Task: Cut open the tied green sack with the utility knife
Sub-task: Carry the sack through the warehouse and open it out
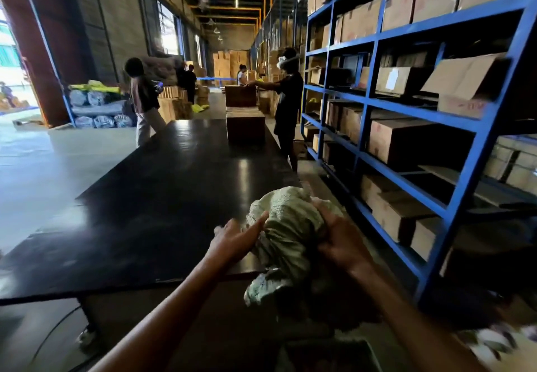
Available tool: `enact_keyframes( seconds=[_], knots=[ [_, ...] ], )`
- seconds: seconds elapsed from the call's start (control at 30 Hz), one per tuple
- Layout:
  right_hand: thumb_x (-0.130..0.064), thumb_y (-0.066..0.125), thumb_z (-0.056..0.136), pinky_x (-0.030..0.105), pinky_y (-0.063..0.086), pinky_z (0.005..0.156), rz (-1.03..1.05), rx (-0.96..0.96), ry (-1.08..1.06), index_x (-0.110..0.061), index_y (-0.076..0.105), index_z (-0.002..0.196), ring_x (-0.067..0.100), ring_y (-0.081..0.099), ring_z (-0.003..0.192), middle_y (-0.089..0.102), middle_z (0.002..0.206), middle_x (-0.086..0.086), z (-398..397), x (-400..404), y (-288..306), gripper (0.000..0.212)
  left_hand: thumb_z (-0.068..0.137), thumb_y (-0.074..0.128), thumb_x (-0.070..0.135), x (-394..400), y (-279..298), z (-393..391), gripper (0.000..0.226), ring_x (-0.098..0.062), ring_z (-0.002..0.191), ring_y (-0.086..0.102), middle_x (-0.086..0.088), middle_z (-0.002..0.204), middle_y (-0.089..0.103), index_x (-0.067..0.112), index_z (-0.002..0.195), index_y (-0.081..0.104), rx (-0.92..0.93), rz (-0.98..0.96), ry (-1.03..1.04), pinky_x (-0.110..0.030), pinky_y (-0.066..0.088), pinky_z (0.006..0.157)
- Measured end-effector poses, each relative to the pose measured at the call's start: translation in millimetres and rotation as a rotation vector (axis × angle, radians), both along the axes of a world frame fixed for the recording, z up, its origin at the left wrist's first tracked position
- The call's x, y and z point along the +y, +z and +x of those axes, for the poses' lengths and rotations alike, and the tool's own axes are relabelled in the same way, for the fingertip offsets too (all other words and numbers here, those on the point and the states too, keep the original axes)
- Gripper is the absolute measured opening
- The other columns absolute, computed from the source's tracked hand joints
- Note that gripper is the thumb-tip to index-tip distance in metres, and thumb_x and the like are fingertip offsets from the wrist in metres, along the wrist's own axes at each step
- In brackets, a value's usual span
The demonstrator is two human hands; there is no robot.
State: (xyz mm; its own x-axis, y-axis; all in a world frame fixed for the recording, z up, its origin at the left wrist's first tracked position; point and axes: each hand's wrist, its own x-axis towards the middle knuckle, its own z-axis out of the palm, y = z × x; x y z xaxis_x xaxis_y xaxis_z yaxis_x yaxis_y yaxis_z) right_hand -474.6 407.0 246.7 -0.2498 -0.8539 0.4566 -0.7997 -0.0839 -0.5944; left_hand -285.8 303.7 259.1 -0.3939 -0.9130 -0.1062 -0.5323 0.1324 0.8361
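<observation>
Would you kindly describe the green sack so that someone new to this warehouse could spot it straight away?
Start at the long dark table beside the blue shelving. At its near right corner, the green sack is held between the left hand and the right hand. Unlike the stiff brown boxes on the shelves and table, it is a pale green, crumpled woven bundle, bunched at the top.

Left grip extended; right grip seemingly curled.

Warehouse: blue steel racking stacked with cardboard boxes, long packing table, workers.
</observation>
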Motion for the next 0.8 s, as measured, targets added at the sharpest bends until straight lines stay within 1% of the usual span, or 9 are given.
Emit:
enact_keyframes(
  seconds=[0.07,0.1,0.17,0.27,0.43,0.53,0.6,0.7,0.8],
  knots=[
    [-0.019,0.066,0.065,0.023,0.045,0.095,0.04,-0.009,0.02,-0.027,0.048,0.13,0.017,0.056,0.116,0.06,0.127,0.001,-3.2,-6.8,5.7,0.068,0.065,0.056,0.079,2.1,-3.2,5.5,0.093,-0.021,0.13,0.045,-0.004,0.148,0.038,0.032,0.142,0.035,0.149,-0.132,-0.159,-0.041,0.042,0.106],
    [-0.015,0.068,0.067,0.017,0.045,0.09,0.058,-0.052,0.043,-0.025,0.051,0.127,0.012,0.058,0.111,0.063,0.12,-0.002,-1.4,-8.8,7.0,0.064,0.061,0.064,0.075,6.2,-7.4,5.1,0.095,-0.013,0.128,0.048,0.001,0.147,0.042,0.042,0.143,0.028,0.218,-0.149,-0.294,-0.037,0.045,0.104],
    [-0.008,0.073,0.067,0.018,0.047,0.091,0.064,-0.14,0.072,-0.021,0.053,0.126,0.006,0.057,0.107,0.063,0.115,-0.005,-0.6,-13.2,2.9,0.063,0.056,0.081,0.06,4.1,-31.2,-2.1,0.084,-0.002,0.111,0.06,0.011,0.123,0.062,0.054,0.129,0.04,0.185,-0.22,-0.385,-0.031,0.054,0.091],
    [-0.012,0.08,0.062,0.028,0.04,0.104,0.162,-0.234,0.04,-0.025,0.037,0.137,0.013,0.048,0.122,0.05,0.132,0.0,-9.4,-11.9,-20.4,0.088,0.058,0.079,0.041,-12.9,-72.8,-13.8,0.057,-0.007,0.09,0.069,0.011,0.095,0.073,0.054,0.108,0.053,0.2,-0.238,-0.199,-0.037,0.059,0.077],
    [-0.059,0.076,0.052,0.049,0.018,0.116,0.592,0.043,-0.045,-0.042,-0.007,0.143,0.024,0.01,0.144,0.007,0.157,0.002,-30.8,8.3,-97.1,0.125,0.065,0.076,0.026,-22.5,-141.8,-47.6,0.041,-0.017,0.09,0.069,0.0,0.094,0.074,0.029,0.104,0.066,0.17,0.067,-0.139,-0.04,0.059,0.078],
    [-0.052,0.066,0.066,0.047,0.036,0.104,0.561,0.181,-0.202,-0.038,-0.006,0.144,0.03,0.034,0.13,0.027,0.147,0.003,-52.6,13.6,-160.7,0.108,0.057,0.083,0.029,-17.8,-215.5,-86.0,0.046,-0.025,0.095,0.071,-0.004,0.098,0.075,0.031,0.1,0.068,0.172,0.261,-0.169,-0.052,0.057,0.084],
    [-0.043,0.064,0.071,0.043,0.044,0.095,0.559,0.163,-0.246,-0.039,-0.001,0.144,0.029,0.044,0.122,0.036,0.142,0.002,-74.1,17.0,-203.8,0.098,0.054,0.085,0.041,-16.6,-279.4,-113.4,0.053,-0.023,0.098,0.07,-0.001,0.103,0.075,0.036,0.103,0.067,0.111,0.39,-0.186,-0.051,0.055,0.088],
    [-0.027,0.065,0.074,0.041,0.047,0.092,0.64,0.127,-0.282,-0.038,0.002,0.144,0.031,0.046,0.121,0.036,0.145,0.007,-109.4,19.3,-267.5,0.095,0.051,0.084,0.051,-2.9,-327.2,-151.5,0.07,-0.018,0.102,0.067,0.002,0.11,0.072,0.036,0.115,0.06,0.028,0.522,-0.166,-0.047,0.053,0.092],
    [-0.02,0.065,0.075,0.041,0.044,0.094,0.69,0.146,-0.275,-0.033,0.004,0.146,0.032,0.043,0.124,0.035,0.146,0.009,-136.0,18.0,-337.8,0.095,0.064,0.079,0.044,9.6,-362.5,-179.8,0.078,-0.021,0.116,0.058,0.001,0.128,0.061,0.025,0.134,0.048,-0.042,0.602,-0.173,-0.044,0.045,0.104]
  ],
)
